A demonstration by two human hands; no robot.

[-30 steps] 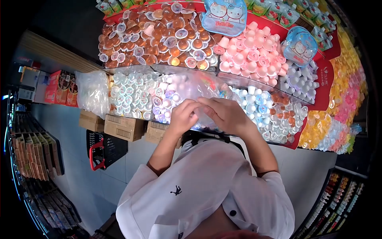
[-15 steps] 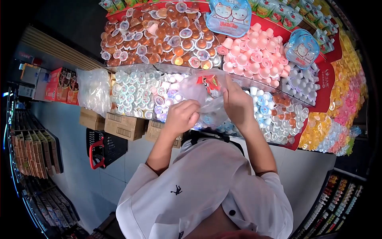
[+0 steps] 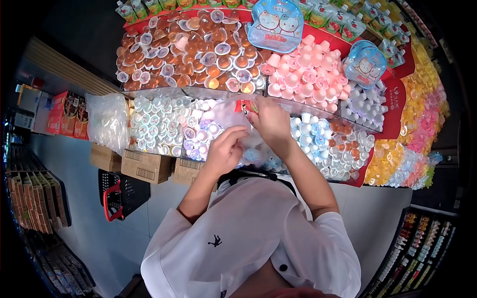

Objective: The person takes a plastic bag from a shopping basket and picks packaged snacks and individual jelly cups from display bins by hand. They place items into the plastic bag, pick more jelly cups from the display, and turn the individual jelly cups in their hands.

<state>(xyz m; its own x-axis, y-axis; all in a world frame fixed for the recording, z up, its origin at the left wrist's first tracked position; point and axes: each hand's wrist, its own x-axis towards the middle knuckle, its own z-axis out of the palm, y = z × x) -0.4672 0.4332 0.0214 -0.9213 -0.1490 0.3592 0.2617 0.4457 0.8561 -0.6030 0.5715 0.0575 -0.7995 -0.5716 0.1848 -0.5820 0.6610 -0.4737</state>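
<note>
Between and just beyond both grips: clear bag (image 3: 227, 114), red packet (image 3: 243, 107) at its upper part. Right grip (image 3: 272, 124) set farther forward, wrist angled inward, fingers closed on bag beside packet. Left grip (image 3: 224, 151) nearer body, fingers curled toward bag; cannot tell whether pinching film. Both elbows bent, forearms angled inward. Bag veils some cups beneath grips. Beyond right grip: pink cups (image 3: 308, 74), blue cat pouch (image 3: 276, 37). Beyond left grip: amber cups (image 3: 191, 59). Left of left grip, lower: cartons (image 3: 145, 168), black basket (image 3: 135, 191).
</note>
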